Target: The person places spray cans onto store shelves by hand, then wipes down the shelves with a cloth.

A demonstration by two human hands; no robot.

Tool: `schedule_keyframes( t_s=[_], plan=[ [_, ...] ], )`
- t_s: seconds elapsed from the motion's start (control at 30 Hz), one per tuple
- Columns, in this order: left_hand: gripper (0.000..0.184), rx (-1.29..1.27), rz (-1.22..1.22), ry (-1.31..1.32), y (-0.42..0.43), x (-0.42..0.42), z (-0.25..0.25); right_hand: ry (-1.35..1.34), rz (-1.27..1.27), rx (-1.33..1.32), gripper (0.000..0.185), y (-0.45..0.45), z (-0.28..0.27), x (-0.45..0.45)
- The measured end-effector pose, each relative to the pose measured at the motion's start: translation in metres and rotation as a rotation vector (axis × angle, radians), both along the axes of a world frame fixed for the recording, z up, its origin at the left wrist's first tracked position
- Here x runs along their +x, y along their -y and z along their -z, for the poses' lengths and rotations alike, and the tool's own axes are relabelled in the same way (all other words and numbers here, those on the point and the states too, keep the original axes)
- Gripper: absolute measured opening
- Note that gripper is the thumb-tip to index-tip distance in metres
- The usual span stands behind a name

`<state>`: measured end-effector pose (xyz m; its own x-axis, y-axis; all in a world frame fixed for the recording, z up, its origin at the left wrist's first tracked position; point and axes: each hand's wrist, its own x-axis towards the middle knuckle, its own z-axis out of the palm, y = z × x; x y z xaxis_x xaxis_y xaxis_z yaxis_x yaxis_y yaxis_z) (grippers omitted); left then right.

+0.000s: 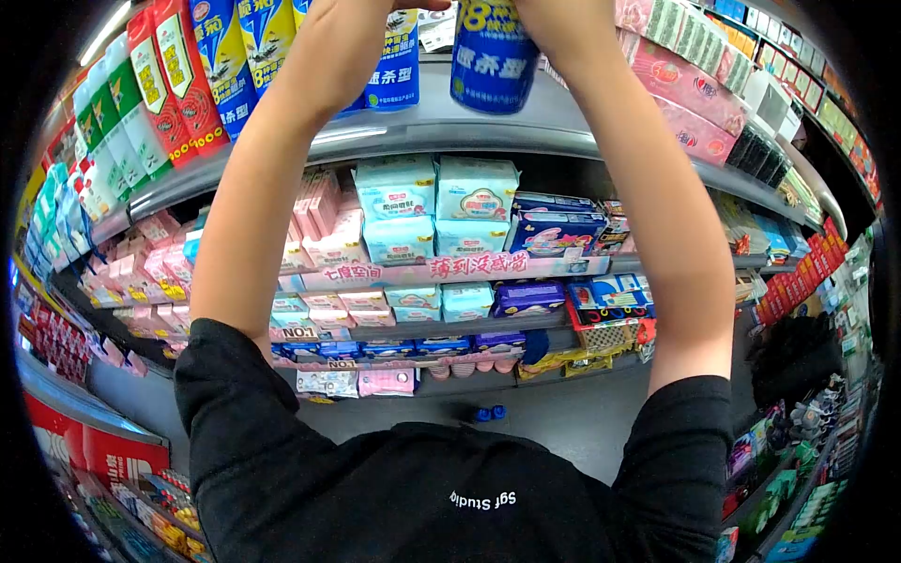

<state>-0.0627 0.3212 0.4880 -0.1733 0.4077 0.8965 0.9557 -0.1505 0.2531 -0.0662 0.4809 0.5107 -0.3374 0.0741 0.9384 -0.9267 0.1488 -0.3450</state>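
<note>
Both my arms reach up past the top edge of the view. My right hand (554,23) is at the upper edge, closed against a blue spray can (495,70) that tilts slightly in front of the shelf edge; the fingertips are out of frame. My left hand (352,28) is up to the left, in front of a row of blue and yellow cans (267,38). One of its fingers points toward the tilted can, but most fingers are cut off, so its grip is hidden. Another blue can (392,70) stands just right of my left hand.
The top shelf's metal edge (441,141) runs across below the cans. Red cans (178,75) and green-white cans (122,108) stand at left, pink tissue packs (690,89) at right. Lower shelves hold light-blue packs (394,192) and purple packs (528,298).
</note>
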Motion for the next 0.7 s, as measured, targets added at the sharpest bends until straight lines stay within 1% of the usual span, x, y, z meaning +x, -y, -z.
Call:
schedule_keyframes(
  t_s=[0.03,0.07,0.13,0.17,0.23,0.3,0.37,0.4,0.43,0.5,0.53,0.57,0.63,0.67,0.7],
  plan=[
    [0.06,-0.001,-0.017,-0.016,0.0,-0.005,-0.003,-0.003,0.009,0.003,0.033,0.0,-0.004,-0.01],
    [0.061,-0.022,0.025,0.057,0.002,-0.013,-0.004,-0.006,0.014,-0.004,0.033,0.0,-0.007,-0.021],
    [0.066,-0.006,0.108,0.289,-0.002,-0.043,-0.005,-0.098,0.197,-0.008,0.036,0.001,-0.007,-0.04],
    [0.066,-0.006,0.108,0.289,-0.004,-0.055,-0.002,-0.098,0.197,-0.008,0.036,0.0,-0.005,-0.045],
    [0.07,0.024,0.284,0.543,-0.007,-0.069,0.003,0.011,0.162,0.022,0.041,-0.001,0.0,-0.053],
    [0.071,-0.015,0.241,0.544,-0.011,-0.075,0.012,0.033,0.177,0.043,0.044,-0.005,0.007,-0.07],
    [0.071,-0.028,0.279,0.622,-0.018,-0.078,0.015,0.068,0.166,-0.032,0.047,-0.009,0.014,-0.084],
    [0.071,-0.03,0.275,0.628,-0.019,-0.087,0.021,0.092,0.239,-0.037,0.048,-0.011,0.017,-0.088],
    [0.066,0.022,0.345,0.659,-0.023,-0.089,0.025,0.153,0.145,-0.067,0.047,-0.011,0.019,-0.091],
    [0.059,0.094,0.148,0.5,-0.031,-0.075,0.036,0.14,0.193,-0.058,0.047,-0.015,0.025,-0.098],
    [0.075,0.034,0.108,0.509,-0.032,-0.069,0.035,0.103,0.108,-0.077,0.041,-0.013,0.027,-0.091],
    [0.073,0.058,0.094,0.524,-0.034,-0.068,0.036,0.093,0.096,-0.073,0.041,-0.017,0.027,-0.098],
    [0.072,0.089,0.083,0.565,-0.036,-0.064,0.037,0.161,0.084,-0.003,0.043,-0.028,0.036,-0.123],
    [0.072,0.092,0.054,0.578,-0.037,-0.062,0.038,0.172,0.128,-0.012,0.041,-0.03,0.041,-0.133],
    [0.072,0.098,0.045,0.569,-0.037,-0.062,0.039,0.164,0.118,-0.009,0.041,-0.029,0.042,-0.135]
  ],
)
